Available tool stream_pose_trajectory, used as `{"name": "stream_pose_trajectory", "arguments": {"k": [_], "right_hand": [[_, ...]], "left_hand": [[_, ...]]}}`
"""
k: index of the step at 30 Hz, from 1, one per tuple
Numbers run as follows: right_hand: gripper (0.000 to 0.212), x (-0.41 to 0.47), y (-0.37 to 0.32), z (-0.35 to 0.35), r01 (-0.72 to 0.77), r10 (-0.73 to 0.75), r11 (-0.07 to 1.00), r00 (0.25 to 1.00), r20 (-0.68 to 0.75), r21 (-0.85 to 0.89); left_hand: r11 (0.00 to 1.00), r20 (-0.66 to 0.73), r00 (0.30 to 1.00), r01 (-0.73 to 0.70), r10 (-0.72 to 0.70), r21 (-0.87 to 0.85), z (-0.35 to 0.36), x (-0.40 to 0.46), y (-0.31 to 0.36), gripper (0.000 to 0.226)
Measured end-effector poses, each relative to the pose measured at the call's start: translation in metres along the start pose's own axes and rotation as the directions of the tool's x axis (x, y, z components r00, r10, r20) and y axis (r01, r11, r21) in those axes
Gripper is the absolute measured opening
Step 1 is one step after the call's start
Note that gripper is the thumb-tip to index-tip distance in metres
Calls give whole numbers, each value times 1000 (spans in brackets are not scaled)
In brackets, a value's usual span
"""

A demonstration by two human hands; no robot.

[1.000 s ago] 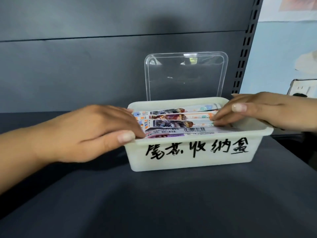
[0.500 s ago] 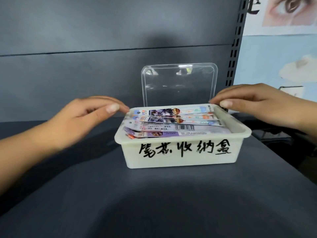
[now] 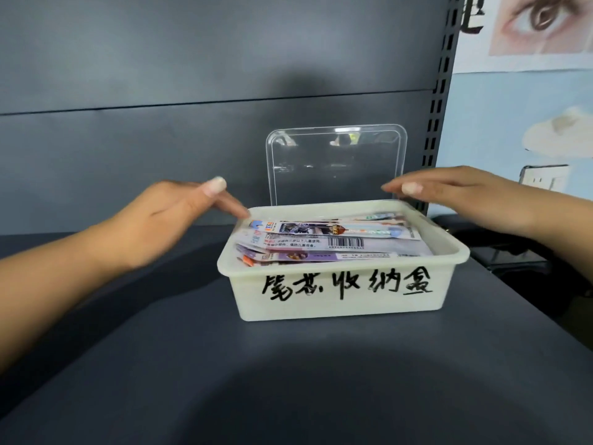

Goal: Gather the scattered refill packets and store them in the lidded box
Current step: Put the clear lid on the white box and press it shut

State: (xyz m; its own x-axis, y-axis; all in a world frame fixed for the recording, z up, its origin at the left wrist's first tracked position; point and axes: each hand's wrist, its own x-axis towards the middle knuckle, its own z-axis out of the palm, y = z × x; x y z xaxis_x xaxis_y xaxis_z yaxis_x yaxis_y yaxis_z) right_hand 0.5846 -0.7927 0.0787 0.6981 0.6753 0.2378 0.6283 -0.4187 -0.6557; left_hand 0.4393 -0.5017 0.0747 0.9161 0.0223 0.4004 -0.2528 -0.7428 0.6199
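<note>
Left hand point(image 3: 167, 220) spread | right hand point(image 3: 465, 195) spread | packets point(image 3: 321, 242) blurred, perhaps six

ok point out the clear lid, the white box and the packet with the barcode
clear lid point(image 3: 337, 168), head view, middle of the upright transparent panel
white box point(image 3: 340, 305), head view, front wall below the handwriting
packet with the barcode point(image 3: 345, 243), head view, on the barcode itself

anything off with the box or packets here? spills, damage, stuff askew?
Nothing damaged or spilled. The refill packets lie in a loose, slightly fanned stack inside the white box, the top ones level with its rim. The clear lid stands upright behind it, not yet closed.
</note>
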Motion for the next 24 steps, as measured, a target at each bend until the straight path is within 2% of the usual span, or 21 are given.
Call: {"name": "stream_pose_trajectory", "arguments": {"k": [3,5,7,12,16,19,21,24], "right_hand": [[23,20,10,-11,-36,75,988,962,-261,150],[35,37,17,-13,-116,194,965,917,-349,234],[48,51,23,-13,-156,243,957,894,-377,246],[51,74,25,-9,-163,282,936,877,-388,312],[47,82,22,-7,-123,353,869,832,-427,479],[47,82,16,-7,-85,368,819,836,-406,567],[53,82,14,-6,-89,383,812,826,-413,577],[62,81,11,-2,-84,360,864,791,-494,496]], "left_hand": [[994,-82,995,46,-54,-97,0,21,-8,45],[984,-124,987,87,-107,-153,7,40,-11,32],[974,-178,970,130,-164,-187,15,61,-11,36],[933,-314,900,213,-303,-291,26,103,-10,39],[871,-293,864,273,-408,-407,27,122,-8,37],[806,-238,860,277,-450,-523,29,130,-6,31],[770,-240,845,270,-477,-577,33,132,-4,30],[717,-288,819,201,-497,-667,40,130,-3,30]]}}
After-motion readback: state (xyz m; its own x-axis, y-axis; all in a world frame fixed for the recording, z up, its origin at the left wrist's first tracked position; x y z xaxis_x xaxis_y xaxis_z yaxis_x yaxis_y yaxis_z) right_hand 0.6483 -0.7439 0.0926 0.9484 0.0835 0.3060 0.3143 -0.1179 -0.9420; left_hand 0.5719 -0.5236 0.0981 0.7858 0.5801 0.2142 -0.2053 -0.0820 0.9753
